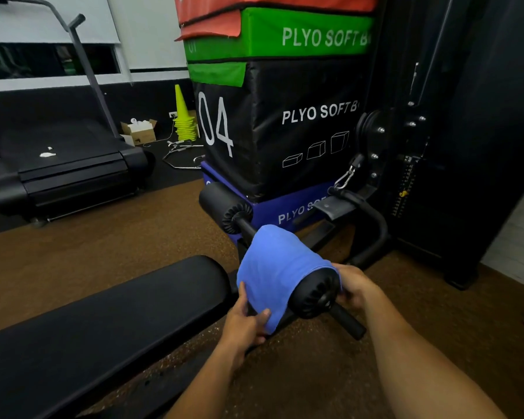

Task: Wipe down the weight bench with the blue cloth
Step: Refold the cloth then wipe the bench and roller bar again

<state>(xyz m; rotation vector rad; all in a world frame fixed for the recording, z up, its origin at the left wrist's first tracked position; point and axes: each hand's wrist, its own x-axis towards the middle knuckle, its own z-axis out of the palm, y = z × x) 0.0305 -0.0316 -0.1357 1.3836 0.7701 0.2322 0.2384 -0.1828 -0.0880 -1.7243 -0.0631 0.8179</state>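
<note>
a single wide-angle head-worn view looks forward and steeply down from close above both forearms. the left hand point(245, 323) and right hand point(356, 287) sit just below centre, the weight bench point(103, 322) to their left, stacked plyo boxes point(285, 116) beyond them.
</note>
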